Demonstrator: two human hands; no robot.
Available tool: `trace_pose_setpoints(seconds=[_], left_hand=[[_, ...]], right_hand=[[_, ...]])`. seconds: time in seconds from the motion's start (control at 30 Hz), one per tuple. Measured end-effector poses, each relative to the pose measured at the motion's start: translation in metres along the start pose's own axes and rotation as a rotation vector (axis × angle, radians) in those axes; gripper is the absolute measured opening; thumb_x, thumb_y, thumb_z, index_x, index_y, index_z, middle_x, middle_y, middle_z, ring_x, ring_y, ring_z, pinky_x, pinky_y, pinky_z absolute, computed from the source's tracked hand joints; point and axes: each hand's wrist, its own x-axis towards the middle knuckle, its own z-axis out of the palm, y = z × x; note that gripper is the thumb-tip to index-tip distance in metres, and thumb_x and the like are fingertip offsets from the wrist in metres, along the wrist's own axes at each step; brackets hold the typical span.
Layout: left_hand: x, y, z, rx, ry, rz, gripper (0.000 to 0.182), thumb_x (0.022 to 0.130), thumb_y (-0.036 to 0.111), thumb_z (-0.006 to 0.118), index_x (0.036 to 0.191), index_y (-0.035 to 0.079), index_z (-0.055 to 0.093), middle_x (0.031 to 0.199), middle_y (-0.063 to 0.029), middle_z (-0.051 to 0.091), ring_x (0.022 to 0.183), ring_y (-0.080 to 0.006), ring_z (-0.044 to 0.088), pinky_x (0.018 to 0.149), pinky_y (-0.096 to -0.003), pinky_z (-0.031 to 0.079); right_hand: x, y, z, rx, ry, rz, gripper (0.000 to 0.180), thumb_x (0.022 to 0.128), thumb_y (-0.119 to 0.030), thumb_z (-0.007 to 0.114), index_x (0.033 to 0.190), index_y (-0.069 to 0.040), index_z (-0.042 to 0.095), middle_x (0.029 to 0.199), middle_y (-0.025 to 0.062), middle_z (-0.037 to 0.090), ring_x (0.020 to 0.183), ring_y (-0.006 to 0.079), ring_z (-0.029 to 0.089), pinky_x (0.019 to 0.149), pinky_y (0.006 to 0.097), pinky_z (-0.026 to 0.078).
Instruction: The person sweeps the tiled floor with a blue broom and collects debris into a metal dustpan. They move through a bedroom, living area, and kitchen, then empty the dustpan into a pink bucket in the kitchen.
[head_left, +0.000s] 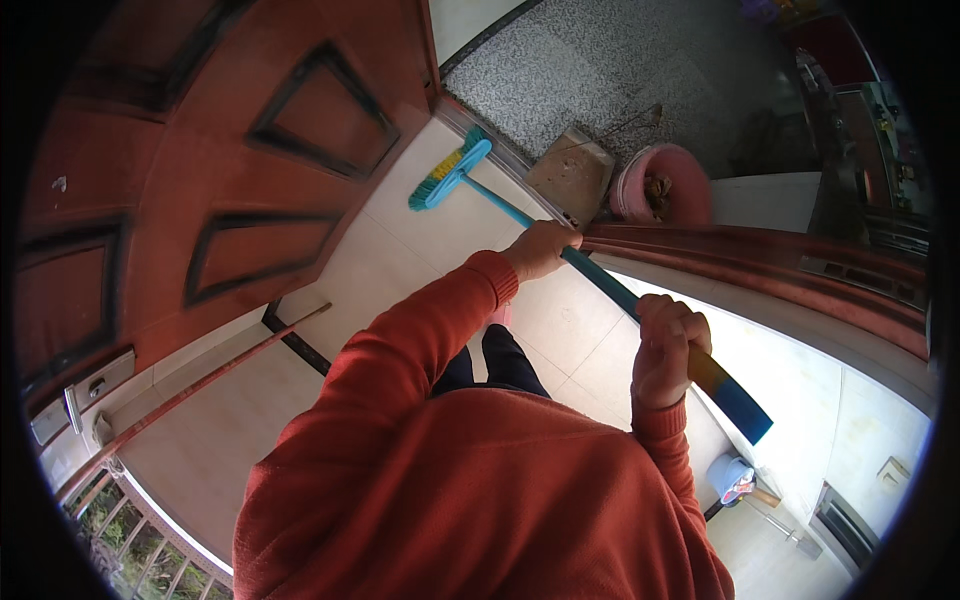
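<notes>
A broom with a teal handle (600, 281) slants across the view in front of my body. My left hand (544, 249) is closed around the middle of the handle. Nearer its top end, which has yellow and dark blue sections, my right hand (670, 351) grips it too. At the far end, the light-blue broom head (459, 174), with green and yellow bristles, is at the tiled floor beside the door sill. Just across the sill lies a worn dustpan (571, 172), its surface dusty. Beside it is a pink bucket (664, 186) with brownish refuse inside.
A red-brown panelled door (292, 135) stands swung open at left. A long wooden pole (217, 386) slants below it, near a railing (154, 544). Speckled flooring (555, 67) lies beyond the sill (502, 154). At lower right are a light-blue bucket (727, 476) and a white wall (795, 382).
</notes>
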Motion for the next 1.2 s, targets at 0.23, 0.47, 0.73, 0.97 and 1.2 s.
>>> trace_pose_setpoints(seconds=[0.23, 0.47, 0.73, 0.97, 1.2], left_hand=[[-0.023, 0.074, 0.013, -0.050, -0.323, 0.160, 0.014, 0.072, 0.008, 0.069, 0.077, 0.007, 0.056, 0.068, -0.0122, 0.063, 0.070, -0.0307, 0.062, 0.067, -0.0415, 0.047], [-0.029, 0.025, 0.017, 0.011, -0.475, 0.037, 0.007, 0.070, 0.003, 0.061, 0.072, 0.008, 0.055, 0.071, -0.0122, 0.061, 0.074, -0.0333, 0.060, 0.065, -0.0424, 0.045], [-0.044, 0.109, 0.123, -0.088, -0.832, 0.206, 0.012, 0.071, 0.004, 0.065, 0.079, 0.007, 0.055, 0.073, -0.0155, 0.062, 0.075, -0.0342, 0.062, 0.069, -0.0401, 0.048], [-0.058, 0.160, 0.161, -0.060, -0.886, 0.377, 0.007, 0.075, 0.007, 0.057, 0.073, 0.011, 0.052, 0.064, -0.0116, 0.059, 0.069, -0.0321, 0.061, 0.063, -0.0375, 0.047], [-0.070, 0.160, 0.228, -0.015, -1.113, 0.358, 0.007, 0.074, 0.009, 0.058, 0.071, 0.011, 0.052, 0.062, -0.0116, 0.056, 0.063, -0.0347, 0.057, 0.056, -0.0410, 0.043]], right_hand=[[-0.043, -0.073, -0.004, 0.093, 0.128, -0.077, 0.021, 0.088, -0.011, 0.051, 0.071, -0.010, 0.039, 0.060, 0.0053, 0.049, 0.054, 0.0190, 0.046, 0.056, 0.0360, 0.041], [-0.073, -0.021, -0.007, 0.095, 0.348, 0.026, 0.017, 0.081, 0.003, 0.043, 0.070, -0.008, 0.037, 0.060, 0.0049, 0.045, 0.055, 0.0172, 0.040, 0.063, 0.0391, 0.041], [-0.138, -0.100, -0.040, -0.037, 0.794, 0.043, 0.022, 0.085, -0.003, 0.044, 0.069, -0.011, 0.033, 0.055, 0.0024, 0.039, 0.052, 0.0143, 0.035, 0.057, 0.0342, 0.036], [-0.196, -0.139, -0.069, -0.073, 0.759, -0.229, 0.021, 0.086, -0.008, 0.048, 0.069, -0.011, 0.035, 0.053, 0.0013, 0.040, 0.046, 0.0133, 0.035, 0.053, 0.0339, 0.039], [-0.250, -0.121, -0.087, -0.123, 1.208, -0.122, 0.019, 0.086, -0.007, 0.045, 0.070, -0.011, 0.036, 0.053, -0.0002, 0.037, 0.047, 0.0121, 0.033, 0.055, 0.0349, 0.039]])
